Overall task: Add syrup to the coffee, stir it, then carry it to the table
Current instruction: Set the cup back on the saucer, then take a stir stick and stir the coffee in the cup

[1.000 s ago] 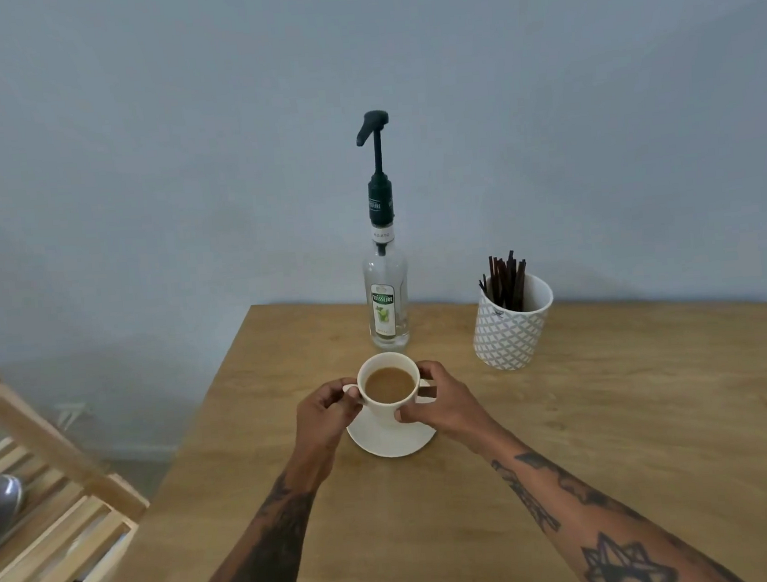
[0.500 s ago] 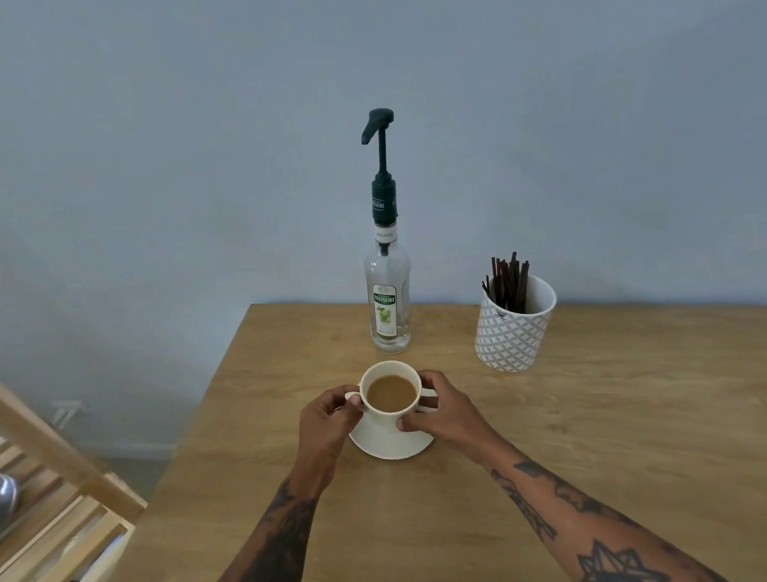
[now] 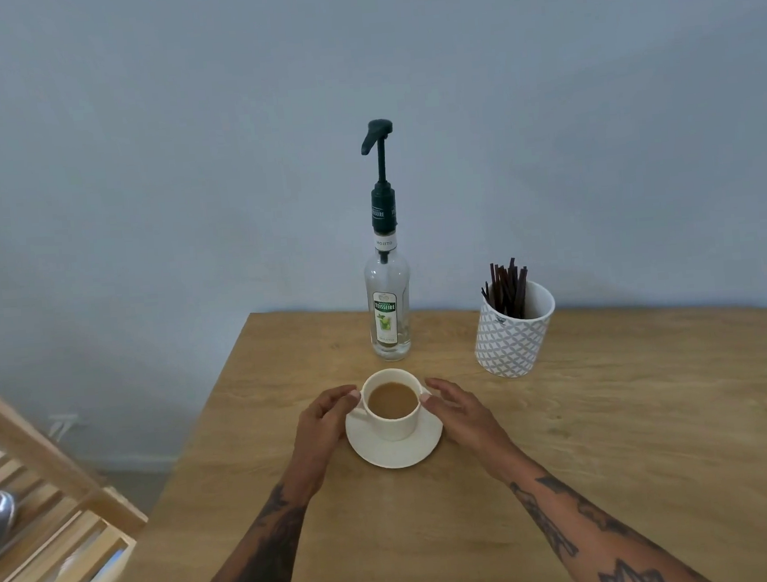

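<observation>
A white cup of milky coffee point(image 3: 393, 421) stands on its white saucer point(image 3: 399, 452) on the wooden table point(image 3: 571, 482). My left hand point(image 3: 323, 426) is at the cup's left side, its fingers loosely curled, with a fingertip touching the rim. My right hand point(image 3: 460, 415) lies at the cup's right side with its fingers stretched out and its fingertips against the cup wall. Neither hand grips the cup. Behind the cup is the clear syrup bottle point(image 3: 388, 308) with a dark green pump on top.
A white patterned pot point(image 3: 511, 338) holding several dark stir sticks stands at the back right. The table's left edge runs close to my left arm. A wooden slatted rack point(image 3: 48, 547) stands lower left, with a grey shoe on it. A blue-grey wall is behind.
The cup and saucer have come slightly toward me and now rest on the table. Both hands have loosened from the cup, and my right fingers have straightened.
</observation>
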